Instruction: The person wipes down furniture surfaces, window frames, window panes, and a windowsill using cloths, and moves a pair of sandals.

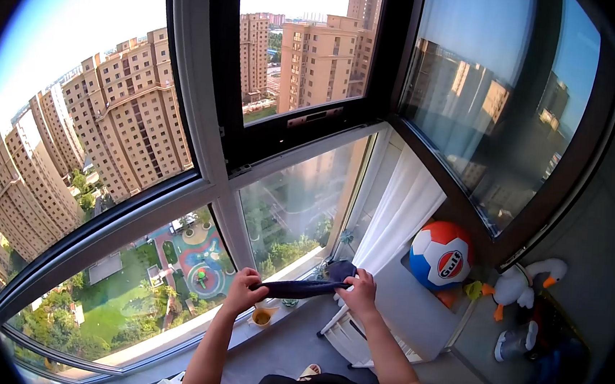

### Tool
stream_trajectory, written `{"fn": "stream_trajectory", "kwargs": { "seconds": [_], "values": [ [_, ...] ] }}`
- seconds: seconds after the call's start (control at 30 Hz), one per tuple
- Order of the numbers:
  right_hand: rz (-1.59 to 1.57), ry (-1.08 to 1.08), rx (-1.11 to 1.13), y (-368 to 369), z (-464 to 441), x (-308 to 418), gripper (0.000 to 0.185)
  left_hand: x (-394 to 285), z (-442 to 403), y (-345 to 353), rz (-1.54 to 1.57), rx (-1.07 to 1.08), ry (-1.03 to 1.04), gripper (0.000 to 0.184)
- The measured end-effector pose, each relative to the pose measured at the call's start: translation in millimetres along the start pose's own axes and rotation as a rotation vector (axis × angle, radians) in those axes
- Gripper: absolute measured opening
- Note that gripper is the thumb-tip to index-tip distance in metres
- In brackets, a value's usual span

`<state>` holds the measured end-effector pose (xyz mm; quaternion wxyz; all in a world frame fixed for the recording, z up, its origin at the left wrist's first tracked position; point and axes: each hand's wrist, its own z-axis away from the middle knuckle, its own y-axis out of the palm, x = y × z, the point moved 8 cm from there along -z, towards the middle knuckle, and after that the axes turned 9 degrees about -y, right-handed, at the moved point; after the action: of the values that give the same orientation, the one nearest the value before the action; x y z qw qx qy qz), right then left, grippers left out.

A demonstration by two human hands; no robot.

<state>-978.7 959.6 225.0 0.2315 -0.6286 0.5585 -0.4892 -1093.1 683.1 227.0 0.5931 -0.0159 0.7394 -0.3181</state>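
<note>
A dark blue cloth (pixel 300 289) is stretched nearly level between my two hands, in front of the low window panes. My left hand (pixel 244 290) pinches one end, with the fingers closed. At the other end, my right hand (pixel 360 292) grips the cloth, and a bunched dark part rises behind the fingertips. How far the fabric runs inside each grip is hidden. Below the cloth, a yellow cup (pixel 261 317) stands near the window, closer to my left hand.
An opened window sash (pixel 489 228) juts in at the upper right. Below it are a white curtain (pixel 402 207), a red, white and blue ball (pixel 441 256) and a plush goose (pixel 513 286). A white slatted stool (pixel 354 336) stands on the grey floor (pixel 265 358).
</note>
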Motion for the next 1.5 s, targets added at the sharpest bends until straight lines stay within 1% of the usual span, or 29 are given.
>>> {"fn": "stream_trajectory", "kwargs": {
  "seconds": [0.03, 0.1, 0.17, 0.2, 0.23, 0.27, 0.3, 0.37, 0.43, 0.47, 0.5, 0.57, 0.63, 0.67, 0.7, 0.73, 0.8, 0.83, 0.9, 0.97, 1.07, 1.13, 1.2, 1.23, 1.3, 1.33, 1.37, 1.43, 1.5],
  "values": [
    [-0.032, 0.018, 0.029, -9, -11, 0, 0.022, -1, -13, 17, 0.344, 0.112, -0.12, 0.015],
    [-0.378, 0.219, 0.168, 3, -24, -13, 0.021, -10, -29, 73, 0.952, 0.365, -0.311, 0.023],
    [-0.769, 0.205, 0.068, 15, -34, -18, 0.025, -29, -39, 131, 1.182, 0.497, -0.44, 0.03],
    [-1.144, 0.336, 0.181, 15, -37, -7, 0.029, -52, -48, 152, 1.154, 0.472, -0.34, 0.031],
    [-1.255, 0.381, 0.129, 14, -41, -11, 0.039, -75, -56, 168, 1.126, 0.445, -0.238, 0.032],
    [-1.48, 0.341, 0.087, 4, -46, -14, 0.042, -83, -69, 179, 1.066, 0.391, -0.213, 0.03],
    [-1.703, 0.287, 0.045, -23, -55, -4, 0.047, -97, -88, 183, 0.997, 0.317, -0.086, 0.029],
    [-1.567, 0.274, -0.18, -72, -69, -22, 0.053, -135, -133, 187, 0.857, 0.161, 0.165, 0.029],
    [-1.361, 0.531, -0.521, -100, -68, -73, 0.041, -200, -171, 164, 0.79, -0.153, 0.452, 0.026],
    [-1.386, 0.567, -0.705, -105, -63, -101, 0.035, -230, -189, 162, 0.843, -0.143, 0.433, 0.027],
    [-1.454, 0.545, -0.813, -112, -68, -109, 0.042, -257, -203, 166, 0.826, -0.174, 0.505, 0.028],
    [-1.668, 0.431, -1.019, -108, -80, -133, 0.044, -308, -220, 182, 0.723, -0.28, 0.736, 0.032],
    [-1.576, 0.231, -1.174, -123, -98, -145, 0.047, -355, -207, 210, 0.376, -0.259, 1.013, 0.034],
    [-1.602, 0.167, -1.244, -128, -105, -151, 0.038, -361, -217, 225, 0.371, -0.223, 1.076, 0.033],
    [-1.594, -0.054, -1.205, -136, -110, -158, 0.024, -363, -230, 239, 0.365, -0.19, 1.138, 0.032],
    [-1.595, -0.034, -1.268, -145, -115, -153, 0.018, -364, -244, 238, 0.348, -0.2, 1.197, 0.031],
    [-1.547, -0.011, -1.368, -152, -118, -147, 0.013, -360, -296, 227, 0.368, -0.233, 1.134, 0.033],
    [-1.517, -0.077, -1.325, -146, -113, -159, 0.018, -360, -327, 219, 0.37, -0.281, 1.108, 0.035],
    [-1.482, -0.04, -1.372, -145, -112, -163, 0.026, -356, -386, 198, 0.433, -0.387, 0.96, 0.044],
    [-1.475, -0.055, -1.33, -141, -104, -172, 0.027, -351, -426, 185, 0.41, -0.487, 0.791, 0.052],
    [-1.477, -0.084, -1.292, -149, -108, -166, 0.029, -357, -387, 197, 0.659, -0.393, 0.66, 0.046],
    [-1.486, -0.096, -1.286, -153, -114, -163, 0.03, -363, -309, 219, 0.58, -0.317, 0.839, 0.037],
    [-1.492, -0.095, -1.301, -149, -115, -163, 0.031, -362, -256, 244, 0.422, -0.151, 1.138, 0.033],
    [-1.498, -0.12, -1.3, -148, -115, -164, 0.031, -361, -246, 249, 0.329, -0.072, 1.307, 0.032],
    [-1.495, -0.176, -1.299, -151, -113, -168, 0.031, -359, -306, 229, 0.347, -0.186, 1.331, 0.029],
    [-1.458, -0.138, -1.335, -153, -114, -168, 0.03, -357, -348, 215, 0.277, -0.369, 1.186, 0.03],
    [-1.454, -0.15, -1.297, -153, -114, -167, 0.03, -352, -392, 199, 0.299, -0.442, 0.997, 0.036],
    [-1.434, -0.131, -1.284, -155, -112, -168, 0.03, -350, -422, 180, 0.464, -0.485, 0.788, 0.041],
    [-1.436, -0.149, -1.299, -164, -109, -158, 0.028, -361, -386, 194, 0.708, -0.395, 0.692, 0.049]
  ]
}}
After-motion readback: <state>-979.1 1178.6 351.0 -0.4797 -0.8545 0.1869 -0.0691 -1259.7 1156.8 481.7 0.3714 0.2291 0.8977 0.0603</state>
